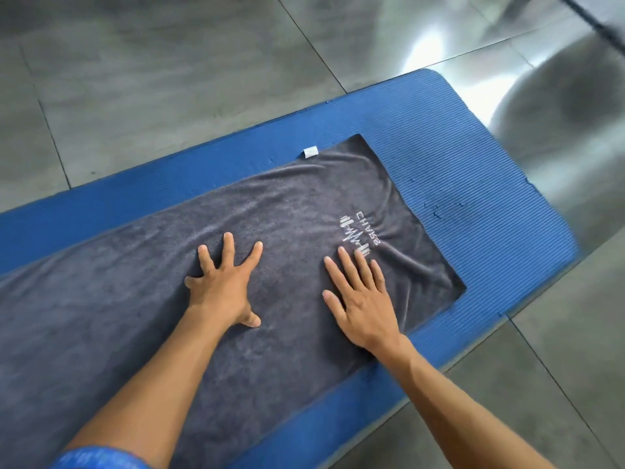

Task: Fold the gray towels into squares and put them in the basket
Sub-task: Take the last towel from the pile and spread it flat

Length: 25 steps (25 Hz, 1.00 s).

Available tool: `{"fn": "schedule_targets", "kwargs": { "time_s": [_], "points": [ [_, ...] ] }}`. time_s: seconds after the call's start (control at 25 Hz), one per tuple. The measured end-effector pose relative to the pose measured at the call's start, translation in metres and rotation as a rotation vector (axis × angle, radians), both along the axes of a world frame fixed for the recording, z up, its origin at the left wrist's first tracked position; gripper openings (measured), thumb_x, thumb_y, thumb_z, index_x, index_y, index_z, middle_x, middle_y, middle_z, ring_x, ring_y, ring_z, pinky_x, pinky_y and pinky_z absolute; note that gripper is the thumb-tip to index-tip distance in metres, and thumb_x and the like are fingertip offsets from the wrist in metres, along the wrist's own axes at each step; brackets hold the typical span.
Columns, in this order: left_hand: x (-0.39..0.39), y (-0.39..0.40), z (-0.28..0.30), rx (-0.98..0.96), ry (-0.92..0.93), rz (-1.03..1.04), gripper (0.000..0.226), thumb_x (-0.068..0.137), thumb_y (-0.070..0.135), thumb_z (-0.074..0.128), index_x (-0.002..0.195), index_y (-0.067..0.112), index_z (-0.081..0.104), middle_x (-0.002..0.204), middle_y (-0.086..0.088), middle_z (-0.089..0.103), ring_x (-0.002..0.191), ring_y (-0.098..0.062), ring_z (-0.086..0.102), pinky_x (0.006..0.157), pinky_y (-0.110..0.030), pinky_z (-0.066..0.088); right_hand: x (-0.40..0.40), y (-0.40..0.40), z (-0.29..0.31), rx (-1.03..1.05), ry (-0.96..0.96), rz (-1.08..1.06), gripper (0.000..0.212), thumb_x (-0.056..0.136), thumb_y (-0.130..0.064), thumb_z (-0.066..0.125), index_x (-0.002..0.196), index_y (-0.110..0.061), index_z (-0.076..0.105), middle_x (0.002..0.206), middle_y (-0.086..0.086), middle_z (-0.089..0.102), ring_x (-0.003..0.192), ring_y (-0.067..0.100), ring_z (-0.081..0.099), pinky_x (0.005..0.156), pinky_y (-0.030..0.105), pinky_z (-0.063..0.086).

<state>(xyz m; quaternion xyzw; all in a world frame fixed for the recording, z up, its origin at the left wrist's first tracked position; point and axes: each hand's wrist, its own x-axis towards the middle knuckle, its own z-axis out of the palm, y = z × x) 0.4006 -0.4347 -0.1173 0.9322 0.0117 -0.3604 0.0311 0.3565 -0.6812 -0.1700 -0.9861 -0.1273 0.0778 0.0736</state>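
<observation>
A dark gray towel (291, 198) lies spread flat along a blue ribbed mat (456, 157). White embroidered lettering (360, 233) shows near its right end, and a small white tag (310, 152) sticks out at its far edge. My left hand (225, 282) presses on the towel's middle with fingers spread wide. My right hand (362, 299) lies flat on the towel with straight fingers, its fingertips touching the lettering. No basket is in view.
The mat lies on a gray tiled floor (152, 79). A blurred gray rounded shape (558, 106) stands at the upper right beyond the mat's end. A blue patterned garment edge (101, 460) shows at the bottom left.
</observation>
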Motion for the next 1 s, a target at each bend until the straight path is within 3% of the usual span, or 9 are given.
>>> {"fn": "schedule_targets", "kwargs": {
  "time_s": [0.12, 0.2, 0.28, 0.36, 0.52, 0.68, 0.76, 0.88, 1.0],
  "points": [
    [-0.017, -0.014, 0.004, 0.024, -0.061, 0.032, 0.114, 0.081, 0.036, 0.075, 0.151, 0.038, -0.015, 0.159, -0.009, -0.025, 0.145, -0.047, -0.008, 0.108, -0.062, 0.030, 0.017, -0.057, -0.002, -0.036, 0.083, -0.292, 0.060, 0.101, -0.057, 0.021, 0.156, -0.038, 0.008, 0.165, -0.008, 0.000, 0.153, 0.020, -0.004, 0.122, 0.042, -0.005],
    [-0.045, -0.027, 0.000, 0.018, -0.090, 0.017, 0.094, 0.092, 0.018, 0.054, 0.153, 0.032, -0.016, 0.158, -0.012, -0.027, 0.145, -0.047, -0.011, 0.110, -0.062, 0.025, 0.023, -0.082, 0.008, -0.020, 0.094, -0.499, 0.060, 0.102, -0.054, 0.020, 0.157, -0.032, 0.008, 0.166, -0.002, 0.002, 0.153, 0.024, -0.002, 0.123, 0.045, 0.001],
    [-0.080, -0.037, -0.004, 0.043, -0.125, -0.023, 0.087, 0.093, 0.010, 0.041, 0.152, 0.026, -0.021, 0.156, -0.015, -0.031, 0.144, -0.048, -0.017, 0.113, -0.062, 0.019, 0.005, -0.085, 0.013, -0.048, 0.026, -0.346, 0.061, 0.102, -0.055, 0.017, 0.157, -0.029, 0.013, 0.166, 0.001, 0.008, 0.152, 0.027, 0.006, 0.123, 0.044, 0.007],
    [-0.107, -0.042, -0.013, 0.045, -0.204, -0.089, 0.086, 0.092, 0.011, 0.038, 0.150, 0.022, -0.024, 0.156, -0.016, -0.032, 0.144, -0.046, -0.019, 0.116, -0.059, 0.014, -0.019, -0.091, 0.010, -0.080, 0.075, -0.107, 0.063, 0.099, -0.062, 0.007, 0.157, -0.036, 0.009, 0.165, -0.006, 0.001, 0.153, 0.023, 0.002, 0.123, 0.039, 0.001],
    [-0.146, -0.037, -0.021, -0.137, -0.287, -0.250, 0.083, 0.091, 0.011, 0.040, 0.154, 0.032, -0.008, 0.161, -0.002, -0.023, 0.148, -0.031, -0.018, 0.119, -0.056, 0.003, -0.020, -0.087, 0.014, -0.113, 0.122, -0.504, 0.063, 0.101, -0.055, 0.009, 0.158, -0.030, 0.003, 0.166, 0.000, -0.006, 0.152, 0.024, -0.009, 0.123, 0.046, -0.004],
    [-0.175, -0.029, -0.024, -0.159, -0.291, -0.196, 0.079, 0.074, 0.022, 0.070, 0.147, 0.027, 0.040, 0.158, -0.008, 0.031, 0.143, -0.038, 0.029, 0.105, -0.059, 0.035, -0.056, -0.038, 0.006, -0.063, 0.019, 0.056, 0.057, 0.103, -0.051, 0.019, 0.157, -0.034, 0.011, 0.165, -0.004, 0.007, 0.152, 0.024, 0.008, 0.122, 0.040, 0.004],
    [-0.184, -0.025, -0.017, -0.251, -0.276, -0.273, 0.075, 0.070, 0.015, 0.068, 0.142, 0.023, 0.048, 0.154, -0.009, 0.037, 0.142, -0.036, 0.034, 0.106, -0.055, 0.037, -0.068, -0.033, 0.002, -0.046, 0.065, -0.005, 0.057, 0.101, -0.056, 0.011, 0.156, -0.037, 0.014, 0.164, -0.008, 0.009, 0.152, 0.023, 0.011, 0.122, 0.040, 0.003],
    [-0.183, -0.015, -0.003, -0.339, -0.316, -0.313, 0.055, 0.087, 0.008, 0.047, 0.141, 0.018, 0.046, 0.160, -0.004, 0.024, 0.148, -0.026, 0.020, 0.116, -0.041, 0.026, -0.070, -0.001, 0.008, -0.014, 0.015, -0.184, 0.059, 0.101, -0.048, 0.020, 0.153, -0.023, 0.031, 0.163, 0.004, 0.022, 0.150, 0.031, 0.019, 0.120, 0.049, 0.015],
    [-0.193, 0.003, -0.004, -0.273, -0.342, -0.027, 0.051, 0.085, 0.013, 0.050, 0.136, 0.019, 0.050, 0.152, -0.003, 0.036, 0.138, -0.022, 0.031, 0.107, -0.040, 0.037, -0.091, 0.052, 0.011, 0.189, -0.014, 0.095, 0.055, 0.103, -0.041, 0.028, 0.155, -0.023, 0.027, 0.164, 0.004, 0.020, 0.151, 0.025, 0.015, 0.121, 0.040, 0.015]
  ]
}}
